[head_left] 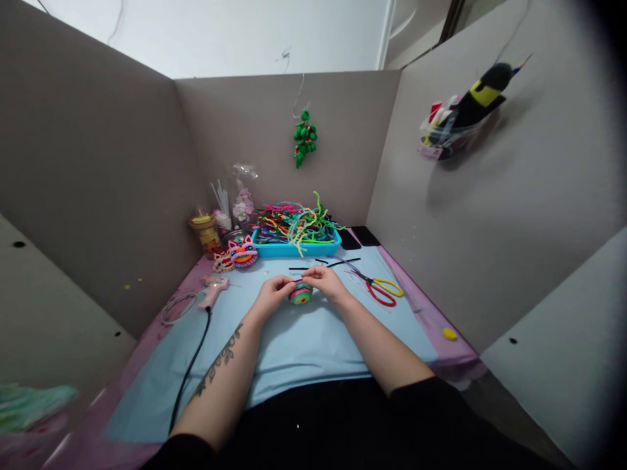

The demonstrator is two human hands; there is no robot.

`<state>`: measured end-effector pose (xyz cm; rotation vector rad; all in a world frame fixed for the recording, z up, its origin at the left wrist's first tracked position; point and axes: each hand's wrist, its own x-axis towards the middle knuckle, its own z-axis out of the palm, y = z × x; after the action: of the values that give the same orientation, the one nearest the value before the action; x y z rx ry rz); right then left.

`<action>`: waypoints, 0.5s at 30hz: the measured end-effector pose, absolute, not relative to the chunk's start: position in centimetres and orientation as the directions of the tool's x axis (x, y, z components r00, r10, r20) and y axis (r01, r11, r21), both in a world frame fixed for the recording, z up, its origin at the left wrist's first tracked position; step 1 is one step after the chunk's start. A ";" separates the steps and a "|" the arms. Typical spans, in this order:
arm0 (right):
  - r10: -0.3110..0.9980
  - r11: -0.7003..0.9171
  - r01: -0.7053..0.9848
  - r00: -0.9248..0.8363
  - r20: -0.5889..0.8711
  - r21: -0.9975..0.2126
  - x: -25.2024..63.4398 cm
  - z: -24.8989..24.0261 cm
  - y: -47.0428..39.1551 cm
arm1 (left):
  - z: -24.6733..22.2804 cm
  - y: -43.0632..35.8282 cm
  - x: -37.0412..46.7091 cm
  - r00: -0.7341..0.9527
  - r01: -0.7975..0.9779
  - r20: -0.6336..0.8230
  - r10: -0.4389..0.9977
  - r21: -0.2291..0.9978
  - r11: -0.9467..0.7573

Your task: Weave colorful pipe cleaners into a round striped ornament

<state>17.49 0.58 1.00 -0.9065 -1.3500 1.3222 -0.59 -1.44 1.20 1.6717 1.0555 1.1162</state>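
A small round striped piece (300,295) in green, pink and red, seemingly of coiled pipe cleaners, is held above the blue table cover. My left hand (275,291) pinches its upper left edge between thumb and fingers. At its upper right edge my right hand (324,281) is closed, with thumb and fingertips together on the piece. A reddish strip shows between the two sets of fingertips. Black pipe cleaners (345,262) lie just beyond the hands. Scissors (379,289) with one red and one yellow handle rest, blades apart, to the right.
A blue tray (297,250) heaped with colourful pipe cleaners stands at the back. On the left are a pink glue gun (214,290) with a black cord and two lion-face crafts (242,253). Dark phone-like slabs (366,236) and a yellow lid (449,334) lie right.
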 end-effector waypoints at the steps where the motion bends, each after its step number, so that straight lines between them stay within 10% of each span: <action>1: 0.965 0.128 -0.121 -0.214 0.151 -0.984 17.5 0.9 0.7 | 1.2 -1.4 -0.6 0.253 0.190 0.245 0.936 0.936 -0.296; 15: 0.952 0.163 -0.030 -0.257 0.165 -0.986 17.6 1.0 0.5 | 0.5 -1.0 -0.8 0.258 0.247 0.280 0.924 0.906 -0.344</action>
<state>17.62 0.50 1.03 -0.9424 -1.4652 1.2723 -0.77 -0.96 0.53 1.7632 1.0760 1.1159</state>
